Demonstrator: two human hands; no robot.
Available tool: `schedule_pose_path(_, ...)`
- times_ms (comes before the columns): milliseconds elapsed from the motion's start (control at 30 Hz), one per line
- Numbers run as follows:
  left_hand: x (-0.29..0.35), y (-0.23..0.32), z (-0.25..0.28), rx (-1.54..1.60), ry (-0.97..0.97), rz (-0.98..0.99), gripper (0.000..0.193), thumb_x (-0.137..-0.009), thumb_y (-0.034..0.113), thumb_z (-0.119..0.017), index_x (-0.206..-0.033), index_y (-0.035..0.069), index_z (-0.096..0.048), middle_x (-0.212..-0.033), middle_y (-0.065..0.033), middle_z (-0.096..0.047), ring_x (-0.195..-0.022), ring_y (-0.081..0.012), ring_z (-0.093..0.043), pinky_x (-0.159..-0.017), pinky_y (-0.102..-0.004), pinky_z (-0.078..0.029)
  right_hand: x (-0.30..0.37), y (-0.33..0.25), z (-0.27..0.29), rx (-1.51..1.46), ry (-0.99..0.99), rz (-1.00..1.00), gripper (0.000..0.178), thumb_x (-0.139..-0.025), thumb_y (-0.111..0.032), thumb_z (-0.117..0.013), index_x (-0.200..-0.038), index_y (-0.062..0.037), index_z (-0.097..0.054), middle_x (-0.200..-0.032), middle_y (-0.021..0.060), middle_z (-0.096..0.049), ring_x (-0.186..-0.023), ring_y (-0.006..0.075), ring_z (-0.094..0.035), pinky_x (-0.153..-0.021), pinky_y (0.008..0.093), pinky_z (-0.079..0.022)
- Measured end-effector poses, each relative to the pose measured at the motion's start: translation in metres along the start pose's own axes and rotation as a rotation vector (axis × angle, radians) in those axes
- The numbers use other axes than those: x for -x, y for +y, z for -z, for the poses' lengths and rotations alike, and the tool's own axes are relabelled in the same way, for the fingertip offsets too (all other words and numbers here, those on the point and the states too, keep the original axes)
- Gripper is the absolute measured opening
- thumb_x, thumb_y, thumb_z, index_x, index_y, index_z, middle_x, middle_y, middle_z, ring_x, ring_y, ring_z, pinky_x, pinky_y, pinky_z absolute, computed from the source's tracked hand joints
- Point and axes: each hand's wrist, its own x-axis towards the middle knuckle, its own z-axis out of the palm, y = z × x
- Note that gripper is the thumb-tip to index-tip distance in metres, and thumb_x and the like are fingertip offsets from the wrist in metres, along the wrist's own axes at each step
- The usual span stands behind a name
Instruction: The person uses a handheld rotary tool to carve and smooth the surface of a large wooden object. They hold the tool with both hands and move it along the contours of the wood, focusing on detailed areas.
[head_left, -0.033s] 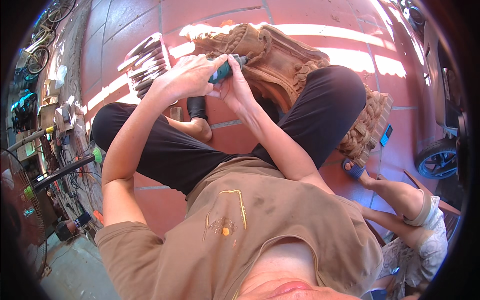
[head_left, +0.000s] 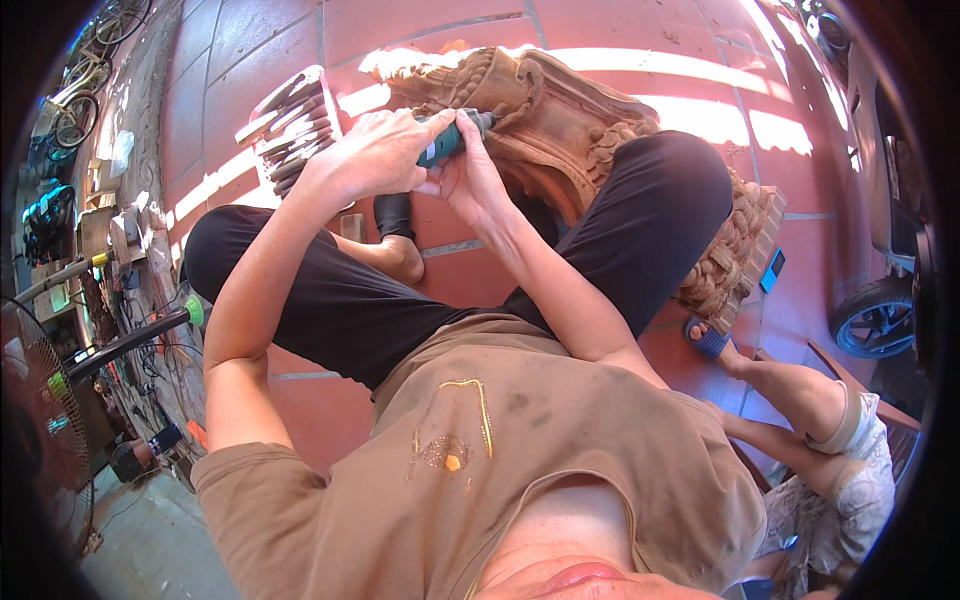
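Scarcely any shift since the earlier frame, left hand (head_left: 375, 155) and right hand (head_left: 468, 184) gripping a teal power tool (head_left: 440, 148), nose at the scrolled edge of a carved wooden piece (head_left: 582, 118), red tiled floor (head_left: 610, 22) stretching beyond.

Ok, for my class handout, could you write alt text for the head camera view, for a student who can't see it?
A seated person's left hand and right hand hold a teal handheld tool pointed toward an ornately carved brown piece on a red tiled floor. Another person's bare leg shows at lower right.
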Motion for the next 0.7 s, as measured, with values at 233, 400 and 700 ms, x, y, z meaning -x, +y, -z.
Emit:
schedule_pose_path(233,0.003,-0.005,0.003,-0.032,0.040,-0.020,0.074,-0.074,0.012,-0.064,-0.141,0.011,-0.034,-0.091,-0.0238,-0.057,-0.083,-0.0382,-0.058,-0.076,-0.0447,-0.045,-0.006,0.000,-0.002,-0.013,-0.035,0.005,0.048,-0.091,-0.055,-0.051,-0.122,-0.0181,-0.048,-0.108,0.0024,-0.059,-0.094,0.0159,-0.062,-0.080,0.0485,-0.054)
schedule_pose_path(400,0.009,-0.008,0.001,-0.044,0.082,-0.021,0.075,-0.074,0.013,-0.065,-0.142,0.012,-0.034,-0.091,-0.0228,-0.057,-0.084,-0.0382,-0.059,-0.076,-0.0444,-0.046,-0.006,0.002,-0.002,-0.009,-0.065,-0.007,0.047,-0.091,-0.054,-0.050,-0.122,-0.0181,-0.047,-0.110,0.0024,-0.058,-0.097,0.0162,-0.061,-0.082,0.0491,-0.053)
schedule_pose_path(700,0.011,-0.016,-0.006,-0.059,0.088,-0.001,0.076,-0.075,0.013,-0.065,-0.144,0.014,-0.032,-0.096,-0.0224,-0.057,-0.087,-0.0373,-0.059,-0.077,-0.0436,-0.047,-0.010,0.007,-0.002,-0.017,-0.068,-0.016,0.049,-0.090,-0.054,-0.052,-0.122,-0.0174,-0.047,-0.110,0.0024,-0.058,-0.099,0.0171,-0.060,-0.084,0.0491,-0.053)
